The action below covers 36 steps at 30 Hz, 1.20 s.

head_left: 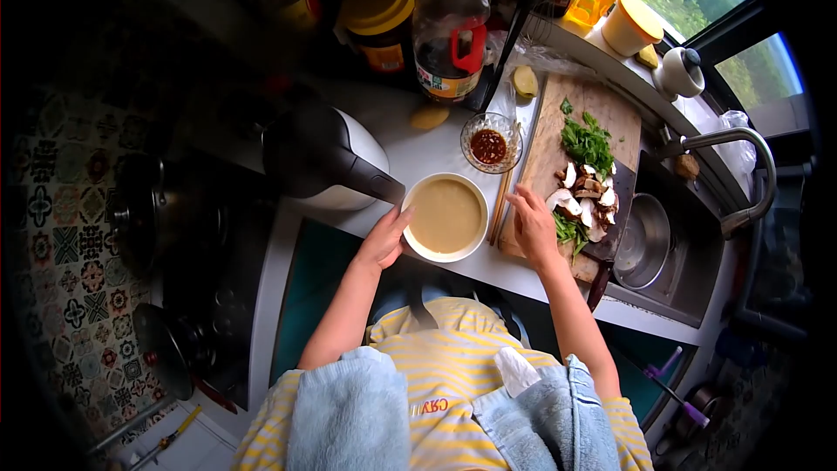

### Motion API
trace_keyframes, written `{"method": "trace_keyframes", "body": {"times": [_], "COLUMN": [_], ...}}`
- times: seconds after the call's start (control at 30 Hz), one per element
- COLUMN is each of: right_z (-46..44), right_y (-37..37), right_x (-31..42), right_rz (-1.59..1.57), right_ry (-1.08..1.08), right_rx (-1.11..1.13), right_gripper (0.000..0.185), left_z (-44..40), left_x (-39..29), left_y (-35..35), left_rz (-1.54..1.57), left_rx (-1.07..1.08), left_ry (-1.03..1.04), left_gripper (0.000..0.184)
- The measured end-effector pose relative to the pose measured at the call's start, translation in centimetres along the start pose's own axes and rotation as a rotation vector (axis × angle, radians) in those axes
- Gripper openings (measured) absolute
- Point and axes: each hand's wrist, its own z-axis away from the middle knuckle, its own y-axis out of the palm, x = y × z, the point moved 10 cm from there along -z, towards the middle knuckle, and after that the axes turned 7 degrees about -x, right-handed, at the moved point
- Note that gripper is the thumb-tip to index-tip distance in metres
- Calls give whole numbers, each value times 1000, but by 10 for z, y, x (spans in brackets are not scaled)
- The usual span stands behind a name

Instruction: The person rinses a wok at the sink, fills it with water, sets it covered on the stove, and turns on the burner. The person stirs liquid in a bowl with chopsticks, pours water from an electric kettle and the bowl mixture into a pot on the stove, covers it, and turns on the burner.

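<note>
A white bowl (pixel 445 255) of beige, creamy liquid rests at the counter's front edge. My left hand (pixel 384 240) grips its left side, with the fingers at the rim. To the right of the bowl, my right hand (pixel 534 222) hovers by the near left edge of a wooden cutting board (pixel 553 135), fingers apart and holding nothing. A pair of chopsticks (pixel 500 207) lies between the bowl and that hand. On the board are chopped greens (pixel 588 141), sliced mushrooms (pixel 586 195) and a knife (pixel 622 209), its dark handle pointing toward me.
A black-and-white jug (pixel 362 150) stands left of the bowl, its spout close to the rim. Behind sits a glass dish (pixel 491 145) of red-brown sauce. A sink (pixel 693 249) with a metal pan (pixel 643 242) and faucet (pixel 741 136) is at right. Large bottles (pixel 449 35) stand at the back.
</note>
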Motion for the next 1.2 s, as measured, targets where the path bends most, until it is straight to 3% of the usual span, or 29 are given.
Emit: {"method": "trace_keyframes", "body": {"times": [0.03, 0.07, 0.17, 0.3, 0.43, 0.5, 0.7, 0.83, 0.97, 1.07, 1.1, 1.17, 1.2], "right_z": [5, 9, 45, 76, 104, 109, 99, 74, 56, 52, 48, 37, 53], "right_y": [-7, -16, 9, 18, 19, 18, 39, 42, 48, 50, 45, -19, -36], "right_x": [2, 16, 10, 18, 13, 22, 73, 144, 216, 274, 294, 347, 366], "right_rz": [-110, -159, -415, -470, -486, -487, -488, -501, -803, -1156, -1162, -867, -887], "right_ry": [98, 63, 381, 492, 590, 530, 241, -62, -84, 110, 46, -689, -881], "right_rx": [-33, -93, 52, 75, 182, 257, 509, 612, 692, 861, 829, 224, 124], "right_gripper": [25, 23, 19, 19, 19, 18, 16, 16, 16, 20, 21, 23, 25], "left_z": [0, 1, 6, 21, 49, 81, 177, 234, 280, 295, 301, 299, 293], "left_x": [1, 1, -2, -11, -4, -12, -45, -59, -67, -80, -86, -89, -91], "left_y": [0, 2, 7, 8, -51, -61, -65, -86, -90, -77, -72, -75, -83], "left_rz": [9, 17, 89, 173, -54, -13, 237, 222, 187, 205, 228, 284, 258], "left_rx": [11, 20, 75, 112, -152, -241, -370, -613, -571, -544, -549, -484, -524], "left_ry": [-15, -30, -56, -101, 68, 113, 380, 604, 714, 835, 885, 881, 867], "left_gripper": [48, 48, 50, 48, 33, 21, 15, 11, 24, 31, 34, 41, 41]}}
